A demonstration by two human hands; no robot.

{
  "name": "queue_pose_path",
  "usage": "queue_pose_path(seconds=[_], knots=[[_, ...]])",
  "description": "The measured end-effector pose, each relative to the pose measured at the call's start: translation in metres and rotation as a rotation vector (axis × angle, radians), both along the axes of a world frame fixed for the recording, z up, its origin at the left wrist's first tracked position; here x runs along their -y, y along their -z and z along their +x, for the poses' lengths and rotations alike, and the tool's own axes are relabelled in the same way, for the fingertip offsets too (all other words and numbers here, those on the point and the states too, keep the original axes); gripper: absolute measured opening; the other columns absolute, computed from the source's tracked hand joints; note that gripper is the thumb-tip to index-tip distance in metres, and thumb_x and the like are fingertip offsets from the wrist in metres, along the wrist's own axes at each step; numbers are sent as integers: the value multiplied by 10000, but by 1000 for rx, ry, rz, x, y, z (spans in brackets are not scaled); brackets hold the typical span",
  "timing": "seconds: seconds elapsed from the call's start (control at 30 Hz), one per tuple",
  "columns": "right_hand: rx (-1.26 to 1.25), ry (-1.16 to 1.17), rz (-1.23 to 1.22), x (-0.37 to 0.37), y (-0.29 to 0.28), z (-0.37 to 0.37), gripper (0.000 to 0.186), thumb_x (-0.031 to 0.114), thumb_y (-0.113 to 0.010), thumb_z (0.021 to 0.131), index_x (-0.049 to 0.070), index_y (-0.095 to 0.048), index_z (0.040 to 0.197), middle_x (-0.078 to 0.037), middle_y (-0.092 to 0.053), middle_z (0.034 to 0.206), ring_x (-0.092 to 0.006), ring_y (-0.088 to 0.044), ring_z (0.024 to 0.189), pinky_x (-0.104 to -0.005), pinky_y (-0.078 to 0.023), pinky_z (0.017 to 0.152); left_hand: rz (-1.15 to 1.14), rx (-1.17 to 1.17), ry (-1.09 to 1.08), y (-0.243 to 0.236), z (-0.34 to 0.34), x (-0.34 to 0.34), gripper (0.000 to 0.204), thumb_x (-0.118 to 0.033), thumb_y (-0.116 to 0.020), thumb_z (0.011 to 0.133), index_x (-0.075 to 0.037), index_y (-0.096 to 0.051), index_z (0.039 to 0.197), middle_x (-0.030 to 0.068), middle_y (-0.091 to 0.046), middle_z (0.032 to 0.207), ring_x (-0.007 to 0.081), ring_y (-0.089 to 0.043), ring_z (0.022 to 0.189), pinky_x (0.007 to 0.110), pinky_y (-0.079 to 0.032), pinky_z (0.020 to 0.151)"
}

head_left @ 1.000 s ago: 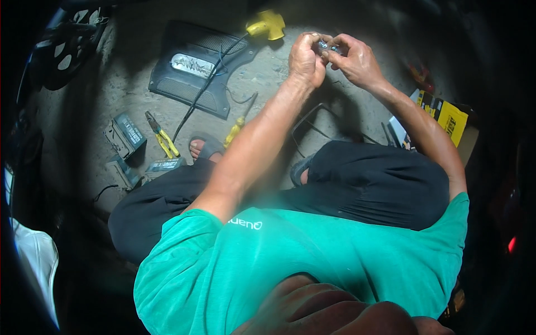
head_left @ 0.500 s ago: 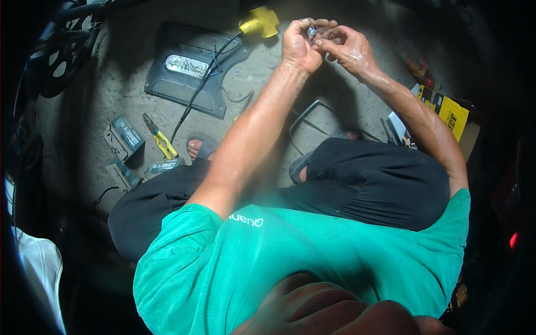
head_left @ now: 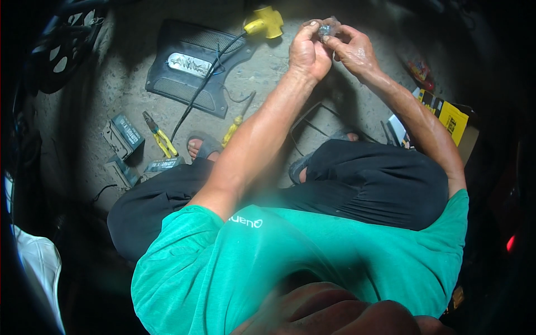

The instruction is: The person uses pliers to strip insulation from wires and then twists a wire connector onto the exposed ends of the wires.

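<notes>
Both hands are raised together at the top of the view, around a small clear plastic bag point(head_left: 330, 25) with something shiny in it, too small to name. My left hand point(head_left: 310, 54) has its thumb and fingers closed at the bag's left side. From the right, my right hand point(head_left: 354, 51) pinches the bag's lower edge between thumb and fingers. Left of the hands lies a yellow cross-shaped power socket point(head_left: 264, 23) with a black cable. That cable runs across a dark plastic floor panel point(head_left: 195, 89).
Pliers with yellow handles point(head_left: 163, 142) lie beside several dark boxy blocks point(head_left: 126, 135). A yellow-handled screwdriver point(head_left: 231, 132) is near my left foot. A thin metal frame point(head_left: 304, 116) lies between my feet. At right stands a yellow and black carton point(head_left: 451, 119), near a red packet point(head_left: 419, 70).
My hands have shifted slightly right. The plastic bag now shows more, spread above the fingers. The screwdriver has come further into sight beside my left forearm.
</notes>
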State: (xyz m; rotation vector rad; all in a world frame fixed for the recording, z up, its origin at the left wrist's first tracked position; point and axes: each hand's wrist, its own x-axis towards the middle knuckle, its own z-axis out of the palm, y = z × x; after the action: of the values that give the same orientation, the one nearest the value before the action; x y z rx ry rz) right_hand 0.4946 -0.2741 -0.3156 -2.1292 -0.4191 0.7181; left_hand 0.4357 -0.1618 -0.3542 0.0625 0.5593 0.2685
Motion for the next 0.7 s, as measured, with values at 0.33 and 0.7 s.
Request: queue_pose_path(seconds=[0.33, 0.7], knots=[[-64, -253, -362, -5, -27, 20, 366, 345, -562, 1006, 17, -720, 1042, -65, -691, 777, -121, -616, 639, -276, -442, 520, -4, 55, 284, 31, -14, -17, 224, -180, -498, 992, 1, -560, 1109, 182, -604, 1102, 333, -597, 1019, 488, -505, 952], [-561, -74, -183, -1, -19, 26, 357, 328, -483, 1055, 84, -658, 861, 43, -564, 662, -37, -448, 530, -223, -293, 457, -45, -69, 307, 45, -13, -10, 274, -232, -500, 1032, 36, -552, 1057, 201, -618, 1036, 372, -644, 937, 499, -567, 839]])
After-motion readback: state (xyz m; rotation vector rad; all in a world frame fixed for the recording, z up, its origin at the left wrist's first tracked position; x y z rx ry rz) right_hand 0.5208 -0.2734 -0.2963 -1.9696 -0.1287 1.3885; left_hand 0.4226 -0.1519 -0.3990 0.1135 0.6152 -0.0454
